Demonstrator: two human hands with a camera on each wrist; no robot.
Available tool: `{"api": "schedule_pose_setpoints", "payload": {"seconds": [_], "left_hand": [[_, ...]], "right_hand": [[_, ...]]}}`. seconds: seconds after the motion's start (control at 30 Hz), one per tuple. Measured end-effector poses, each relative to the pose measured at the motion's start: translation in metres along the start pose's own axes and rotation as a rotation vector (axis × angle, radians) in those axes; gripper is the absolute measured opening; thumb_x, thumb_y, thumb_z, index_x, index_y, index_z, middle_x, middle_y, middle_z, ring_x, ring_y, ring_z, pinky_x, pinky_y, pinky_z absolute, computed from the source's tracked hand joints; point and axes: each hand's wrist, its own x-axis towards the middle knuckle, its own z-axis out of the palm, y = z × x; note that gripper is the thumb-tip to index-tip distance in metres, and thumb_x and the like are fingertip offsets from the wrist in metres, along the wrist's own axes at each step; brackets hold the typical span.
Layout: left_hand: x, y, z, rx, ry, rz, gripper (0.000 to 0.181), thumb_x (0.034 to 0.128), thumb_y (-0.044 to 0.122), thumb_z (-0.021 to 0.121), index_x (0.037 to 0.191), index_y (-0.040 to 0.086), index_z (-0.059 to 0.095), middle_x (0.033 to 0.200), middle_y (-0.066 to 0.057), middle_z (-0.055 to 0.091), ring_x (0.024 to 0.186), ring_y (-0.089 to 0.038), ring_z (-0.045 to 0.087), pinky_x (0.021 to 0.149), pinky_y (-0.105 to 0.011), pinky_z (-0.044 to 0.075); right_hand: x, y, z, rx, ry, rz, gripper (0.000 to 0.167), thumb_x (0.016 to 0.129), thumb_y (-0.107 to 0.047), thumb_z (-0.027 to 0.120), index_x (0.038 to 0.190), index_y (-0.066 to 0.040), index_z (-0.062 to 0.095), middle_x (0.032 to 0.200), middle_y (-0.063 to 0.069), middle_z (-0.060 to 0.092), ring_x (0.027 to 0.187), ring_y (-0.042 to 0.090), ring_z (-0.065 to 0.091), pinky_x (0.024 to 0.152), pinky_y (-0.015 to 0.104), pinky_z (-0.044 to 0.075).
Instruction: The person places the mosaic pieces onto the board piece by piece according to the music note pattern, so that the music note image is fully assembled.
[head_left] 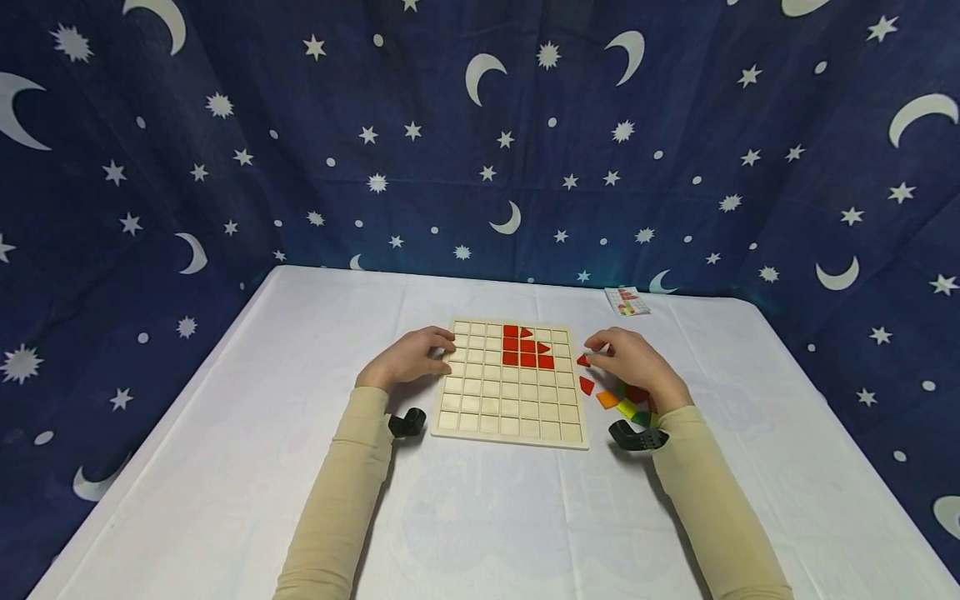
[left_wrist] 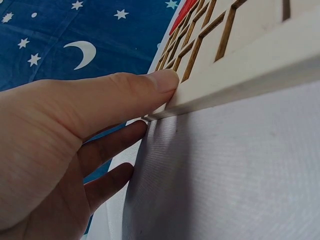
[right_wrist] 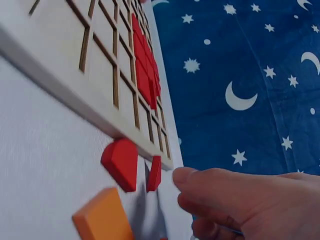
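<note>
A wooden grid board [head_left: 510, 429] lies on the white table, with several red squares [head_left: 528, 360] and two red triangles [head_left: 543, 347] in its upper cells. The left hand [head_left: 408, 357] is at the board's left edge; in the left wrist view this hand [left_wrist: 75, 135] rests its thumb on the rim, its other fingers loosely extended. To the right of the board, the right hand [head_left: 633, 360] hovers beside a loose red triangle [head_left: 582, 361]. In the right wrist view a gap shows between that hand [right_wrist: 240, 197] and the red triangle [right_wrist: 154, 174], with no piece seen in its fingers.
A red piece with a rounded side [right_wrist: 121, 162] touches or nearly touches the board's edge. Orange [head_left: 607, 401], yellow [head_left: 627, 408] and green [head_left: 642, 418] pieces lie below the right hand, partly hidden. A printed card [head_left: 627, 301] lies at the table's back edge, before a starry curtain.
</note>
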Motion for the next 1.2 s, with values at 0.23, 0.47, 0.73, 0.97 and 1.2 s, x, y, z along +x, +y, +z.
{"api": "schedule_pose_setpoints", "payload": {"seconds": [0.23, 0.47, 0.73, 0.97, 1.2], "left_hand": [[0.000, 0.000, 0.001, -0.002, 0.001, 0.002, 0.040, 0.0886, 0.014, 0.072, 0.124, -0.003, 0.064, 0.142, -0.016, 0.049, 0.135, -0.035, 0.042, 0.113, -0.044, 0.033], [0.001, -0.001, 0.002, -0.009, -0.008, -0.012, 0.040, 0.0889, 0.015, 0.072, 0.124, -0.002, 0.064, 0.143, -0.015, 0.049, 0.136, -0.034, 0.041, 0.114, -0.044, 0.033], [0.001, -0.001, 0.001, 0.002, -0.005, -0.015, 0.041, 0.0884, 0.015, 0.073, 0.125, -0.002, 0.064, 0.143, -0.016, 0.049, 0.135, -0.034, 0.042, 0.113, -0.043, 0.033], [0.001, 0.000, 0.000, 0.000, -0.004, -0.016, 0.041, 0.0887, 0.014, 0.072, 0.125, -0.003, 0.064, 0.143, -0.016, 0.049, 0.135, -0.034, 0.041, 0.114, -0.043, 0.033], [0.000, 0.000, 0.000, 0.003, -0.008, -0.010, 0.040, 0.0891, 0.015, 0.072, 0.124, -0.002, 0.064, 0.142, -0.016, 0.049, 0.135, -0.035, 0.042, 0.113, -0.044, 0.033]], "right_hand": [[0.000, 0.001, 0.005, 0.014, -0.036, 0.075, 0.036, 0.093, -0.033, 0.068, 0.115, -0.005, 0.068, 0.100, 0.009, 0.066, 0.085, 0.024, 0.054, 0.076, 0.035, 0.051], [0.002, -0.005, 0.014, -0.014, -0.001, 0.107, 0.032, 0.091, -0.036, 0.068, 0.099, -0.005, 0.067, 0.085, 0.006, 0.063, 0.075, 0.022, 0.053, 0.063, 0.030, 0.045], [0.005, -0.008, 0.013, -0.039, -0.015, 0.082, 0.020, 0.094, -0.021, 0.065, 0.103, -0.003, 0.067, 0.089, 0.007, 0.065, 0.078, 0.023, 0.055, 0.072, 0.035, 0.052], [0.006, -0.001, 0.008, -0.042, -0.038, 0.045, 0.025, 0.093, -0.016, 0.065, 0.114, -0.003, 0.067, 0.099, 0.011, 0.066, 0.085, 0.025, 0.056, 0.084, 0.044, 0.053], [0.007, 0.000, 0.007, -0.028, -0.094, -0.031, 0.028, 0.091, -0.013, 0.069, 0.118, -0.005, 0.068, 0.101, 0.009, 0.066, 0.090, 0.025, 0.056, 0.089, 0.046, 0.052]]}}
